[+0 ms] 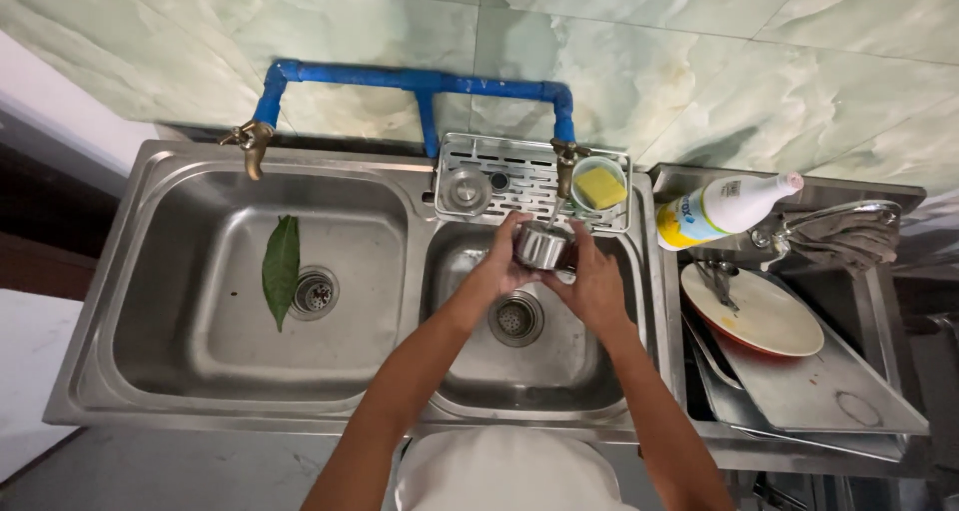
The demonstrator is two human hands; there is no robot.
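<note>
Both hands grasp a small steel cup [540, 245] over the right sink basin [470, 356]: left hand [507, 256] and right hand [591, 281] close beneath the brass tap [566, 163], basin walls well apart.

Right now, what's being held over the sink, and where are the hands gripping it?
A small steel cup, held by both hands over the right basin: the left hand on its left side, the right hand on its right side.
</note>
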